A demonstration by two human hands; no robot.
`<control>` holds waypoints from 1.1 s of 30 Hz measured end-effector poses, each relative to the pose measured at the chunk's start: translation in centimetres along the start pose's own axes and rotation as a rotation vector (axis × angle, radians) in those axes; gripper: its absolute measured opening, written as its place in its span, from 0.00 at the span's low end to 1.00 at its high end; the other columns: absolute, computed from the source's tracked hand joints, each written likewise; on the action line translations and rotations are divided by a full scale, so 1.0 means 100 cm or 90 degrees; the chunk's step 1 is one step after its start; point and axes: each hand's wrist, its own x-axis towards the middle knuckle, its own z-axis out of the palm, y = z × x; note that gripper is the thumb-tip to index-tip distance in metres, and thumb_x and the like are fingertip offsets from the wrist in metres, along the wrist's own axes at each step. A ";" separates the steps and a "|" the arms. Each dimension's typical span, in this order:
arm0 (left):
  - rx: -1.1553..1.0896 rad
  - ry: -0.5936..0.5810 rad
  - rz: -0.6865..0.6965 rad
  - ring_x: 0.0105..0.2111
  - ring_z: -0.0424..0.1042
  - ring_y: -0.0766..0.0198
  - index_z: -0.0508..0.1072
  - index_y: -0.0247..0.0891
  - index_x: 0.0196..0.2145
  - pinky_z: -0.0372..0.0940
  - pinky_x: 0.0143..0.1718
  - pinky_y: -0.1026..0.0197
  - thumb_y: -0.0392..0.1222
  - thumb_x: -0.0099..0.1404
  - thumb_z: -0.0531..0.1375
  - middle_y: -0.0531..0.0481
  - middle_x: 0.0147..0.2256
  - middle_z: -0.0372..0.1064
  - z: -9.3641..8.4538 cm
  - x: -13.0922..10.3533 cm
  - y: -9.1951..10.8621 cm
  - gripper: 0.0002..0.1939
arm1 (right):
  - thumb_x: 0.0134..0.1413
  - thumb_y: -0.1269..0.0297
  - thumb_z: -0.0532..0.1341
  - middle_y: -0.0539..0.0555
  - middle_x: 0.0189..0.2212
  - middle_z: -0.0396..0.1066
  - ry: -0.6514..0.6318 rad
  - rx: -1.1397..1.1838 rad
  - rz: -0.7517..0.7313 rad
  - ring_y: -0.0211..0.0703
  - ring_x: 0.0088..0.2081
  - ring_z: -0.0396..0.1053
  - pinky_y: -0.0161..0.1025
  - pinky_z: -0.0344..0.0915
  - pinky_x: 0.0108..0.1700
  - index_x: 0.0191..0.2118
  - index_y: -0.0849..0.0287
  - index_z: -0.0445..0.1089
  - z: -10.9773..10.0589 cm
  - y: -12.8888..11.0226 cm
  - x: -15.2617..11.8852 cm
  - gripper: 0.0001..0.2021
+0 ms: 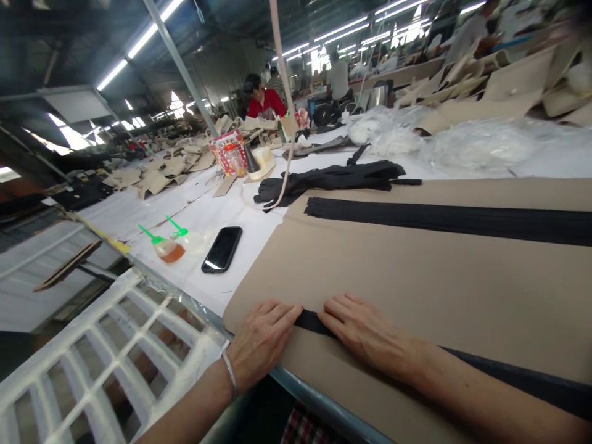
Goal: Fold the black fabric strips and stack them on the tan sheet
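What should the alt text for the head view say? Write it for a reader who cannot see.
Both hands, left hand and right hand, press flat on a black strip laid along a tan sheet on a worktable. A second black strip, a phone and two green-capped bottles lie beyond.

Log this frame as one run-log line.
left hand: flat on tan sheet, at black strip end | right hand: pressing the strip | phone: beyond sheet, untouched
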 end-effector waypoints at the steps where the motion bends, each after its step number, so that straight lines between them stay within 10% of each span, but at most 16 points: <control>1: 0.007 -0.009 -0.001 0.46 0.64 0.56 0.59 0.42 0.60 0.61 0.48 0.50 0.32 0.71 0.49 0.48 0.50 0.68 -0.001 0.001 0.002 0.22 | 0.61 0.78 0.56 0.53 0.37 0.65 -0.003 -0.003 0.000 0.45 0.38 0.62 0.43 0.59 0.42 0.40 0.62 0.67 -0.001 0.000 -0.001 0.06; 33: 0.161 -0.042 0.007 0.41 0.65 0.55 0.56 0.54 0.64 0.62 0.43 0.50 0.35 0.71 0.50 0.46 0.42 0.65 -0.003 0.013 0.024 0.26 | 0.59 0.79 0.56 0.52 0.36 0.65 0.031 0.005 0.063 0.44 0.36 0.61 0.43 0.55 0.42 0.41 0.59 0.66 -0.026 0.007 -0.076 0.09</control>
